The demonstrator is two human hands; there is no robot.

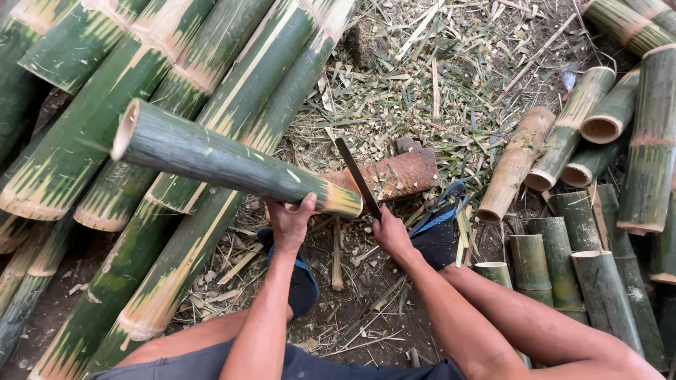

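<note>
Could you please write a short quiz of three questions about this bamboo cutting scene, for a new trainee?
1. True or false: the left hand holds the green bamboo section from below, near its cut end.
2. What does the right hand hold? A) a hammer B) a long dark blade C) a rope
3. Fill in: the bamboo section's near end rests over a reddish-brown ______ on the ground.

Key
1. True.
2. B; the blade points up and away, just beside the section's cut end.
3. Block; it lies among pale chips and splinters, between the long poles and the short cut pieces.
</note>
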